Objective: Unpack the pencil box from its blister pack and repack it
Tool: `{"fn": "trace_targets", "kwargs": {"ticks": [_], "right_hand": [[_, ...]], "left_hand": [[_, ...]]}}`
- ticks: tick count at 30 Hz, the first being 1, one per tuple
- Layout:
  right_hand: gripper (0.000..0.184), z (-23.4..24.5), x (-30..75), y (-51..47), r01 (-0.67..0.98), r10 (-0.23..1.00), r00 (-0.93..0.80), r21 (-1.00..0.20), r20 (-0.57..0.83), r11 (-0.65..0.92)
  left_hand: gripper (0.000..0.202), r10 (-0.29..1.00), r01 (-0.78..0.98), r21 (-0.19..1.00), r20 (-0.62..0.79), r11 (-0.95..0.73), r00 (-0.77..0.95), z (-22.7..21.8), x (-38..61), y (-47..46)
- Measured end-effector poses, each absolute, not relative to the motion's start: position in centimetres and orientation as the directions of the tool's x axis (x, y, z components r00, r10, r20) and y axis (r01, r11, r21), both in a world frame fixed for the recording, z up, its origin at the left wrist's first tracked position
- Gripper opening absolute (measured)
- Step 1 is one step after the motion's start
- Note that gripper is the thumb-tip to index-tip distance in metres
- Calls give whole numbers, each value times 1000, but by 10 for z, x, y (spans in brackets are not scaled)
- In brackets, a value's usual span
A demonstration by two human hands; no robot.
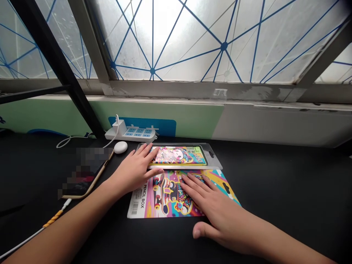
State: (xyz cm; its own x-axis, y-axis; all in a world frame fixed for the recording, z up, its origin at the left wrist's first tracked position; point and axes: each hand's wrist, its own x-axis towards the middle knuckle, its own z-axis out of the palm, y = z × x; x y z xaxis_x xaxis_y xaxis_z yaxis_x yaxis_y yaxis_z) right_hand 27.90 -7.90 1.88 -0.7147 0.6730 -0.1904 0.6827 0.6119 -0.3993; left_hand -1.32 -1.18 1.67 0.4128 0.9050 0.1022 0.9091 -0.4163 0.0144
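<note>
Left hand: your left hand lies palm down, fingers spread, clasping nothing; fingertips on the left end of the clear plastic shell, thumb reaching over the top edge of the printed card
Right hand: your right hand is flat and loose, fingers across the card's right half, thumb out past its near edge; grips nothing
Shell: right above the card, edges meeting, overlap unclear; transparent, tray-shaped, tapered right end with a dark slot; bright cartoon pack inside, yellow along its near edge
Card: under your right hand, below the left thumb; smooth, flat, multicolour print with skateboard art, barcode and "PENCIL BOX" at left, dark hang slot at right
Worktop: matte black worktop; left of you, a partly pixelated device with a gold rim, white cable with orange wrap; round white puck near the shell
Room: white power strip at the green and grey wall; frosted window behind, blue line pattern; black slanted bar at left
</note>
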Motion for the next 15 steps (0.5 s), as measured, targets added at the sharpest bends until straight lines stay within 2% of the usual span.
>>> {"fn": "trace_targets", "kwargs": {"ticks": [3, 6, 8, 15], "right_hand": [[90, 24, 279, -84, 674, 687, -713, -405, -137, 619], [59, 25, 278, -87, 674, 733, -680, -415, -23, 611], [47, 21, 277, -84, 694, 769, -637, -400, 47, 599], [43, 4, 271, -69, 791, 839, -507, -279, 199, 544]], "left_hand": [[79, 920, 920, 49, 75, -389, 385, 20, -16, -10], [72, 933, 926, 117, 45, -359, 356, 23, -17, -11], [68, 941, 929, 148, 37, -339, 338, 25, -17, -12], [65, 904, 915, 100, 230, -390, 361, 23, 2, -19]]}}
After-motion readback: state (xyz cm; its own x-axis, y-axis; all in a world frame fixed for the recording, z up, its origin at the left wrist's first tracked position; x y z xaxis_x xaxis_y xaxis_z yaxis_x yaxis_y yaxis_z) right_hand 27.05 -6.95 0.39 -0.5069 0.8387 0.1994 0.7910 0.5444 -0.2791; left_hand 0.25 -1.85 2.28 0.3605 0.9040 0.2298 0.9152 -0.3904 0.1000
